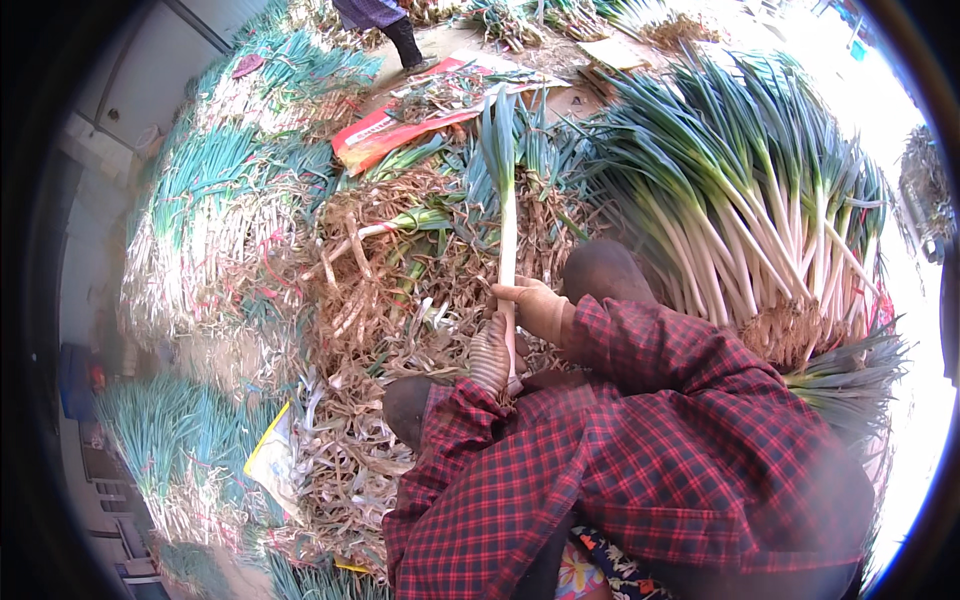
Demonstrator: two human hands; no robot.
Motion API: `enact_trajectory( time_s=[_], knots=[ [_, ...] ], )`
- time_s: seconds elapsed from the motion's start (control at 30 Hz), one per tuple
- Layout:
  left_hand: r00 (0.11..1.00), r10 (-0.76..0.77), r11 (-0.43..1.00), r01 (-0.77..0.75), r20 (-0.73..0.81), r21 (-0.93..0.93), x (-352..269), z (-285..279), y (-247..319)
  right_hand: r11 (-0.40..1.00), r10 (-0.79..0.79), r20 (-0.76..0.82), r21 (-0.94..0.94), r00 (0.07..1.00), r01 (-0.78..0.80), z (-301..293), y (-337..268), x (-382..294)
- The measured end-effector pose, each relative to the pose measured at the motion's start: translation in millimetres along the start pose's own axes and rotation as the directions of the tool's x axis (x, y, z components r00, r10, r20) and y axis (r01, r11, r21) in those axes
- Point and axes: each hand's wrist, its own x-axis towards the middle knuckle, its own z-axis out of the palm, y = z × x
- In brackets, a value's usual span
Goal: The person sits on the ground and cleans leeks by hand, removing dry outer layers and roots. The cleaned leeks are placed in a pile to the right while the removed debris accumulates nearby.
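Observation:
A single long green onion [508,225] with a clean white stalk stands nearly upright in the picture, its green leaves pointing away from me. My left hand [491,356], in a striped glove, is closed round the stalk's lower part near the root end. Higher on the same stalk, my right hand [532,304] grips it between thumb and fingers. Both hands are above my lap, between my knees. To the right lies a big heap of green onions [720,217] with white stalks and brown roots. Untrimmed green onions [360,247] with dry roots lie to the left.
Peeled dry leaves [352,450] cover the ground before me and at left. Bundled green onions [202,225] are stacked along the left. A red and white plastic sack [382,131] lies ahead, with another person's leg [403,45] beyond it. More leafy tops [855,382] lie at right.

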Motion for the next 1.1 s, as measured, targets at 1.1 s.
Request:
enact_trajectory(
  time_s=[1.1],
  knots=[
    [0.814, 0.574, 0.789, -0.578, -0.087, -0.207, -59.9, -127.2, 59.4, 0.927, 0.268, 0.656, 0.025, 0.705, -0.375, -15.4, -111.8, -68.1]
  ],
)
